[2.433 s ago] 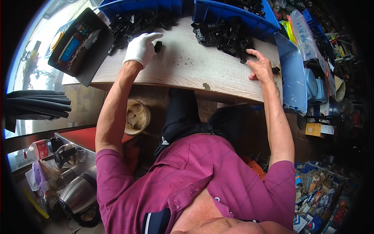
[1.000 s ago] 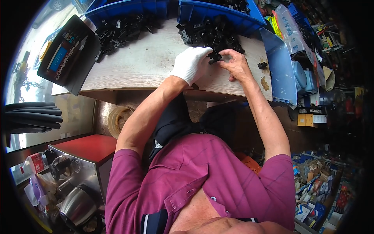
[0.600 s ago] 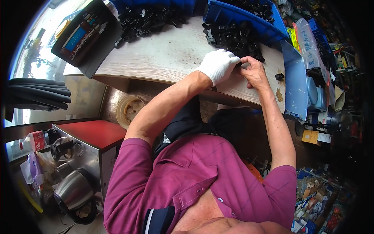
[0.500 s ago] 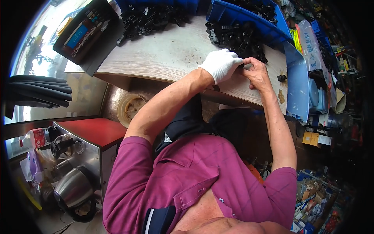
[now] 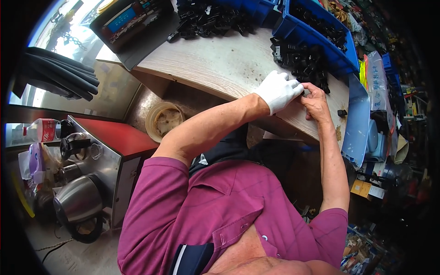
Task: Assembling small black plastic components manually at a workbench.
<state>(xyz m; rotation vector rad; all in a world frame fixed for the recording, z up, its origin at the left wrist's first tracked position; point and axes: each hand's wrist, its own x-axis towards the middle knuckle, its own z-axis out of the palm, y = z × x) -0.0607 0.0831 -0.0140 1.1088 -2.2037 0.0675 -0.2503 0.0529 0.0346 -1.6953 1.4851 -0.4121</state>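
Observation:
My left hand (image 5: 277, 93), in a white knit glove, is closed and meets my bare right hand (image 5: 317, 104) over the front of the pale wooden table (image 5: 206, 64). The thumb and fingers of the right hand are pinched together against the gloved fingertips. A bit of something dark shows between them, mostly hidden by the fingers. Just beyond the hands lies a heap of small black plastic parts (image 5: 305, 64). One loose black piece (image 5: 342, 113) sits to the right of my right hand.
A blue bin (image 5: 308, 42) of black parts stands behind the heap, and a light blue tray (image 5: 356, 123) borders the table's right end. Another black heap (image 5: 208, 20) lies far left, beside a dark device with a screen (image 5: 133, 25). Below left are a bucket (image 5: 152, 120) and kettle (image 5: 82, 199).
The view has shifted, so the table and its contents sit further right and lower in the picture. My hands stay together at the same part of the table.

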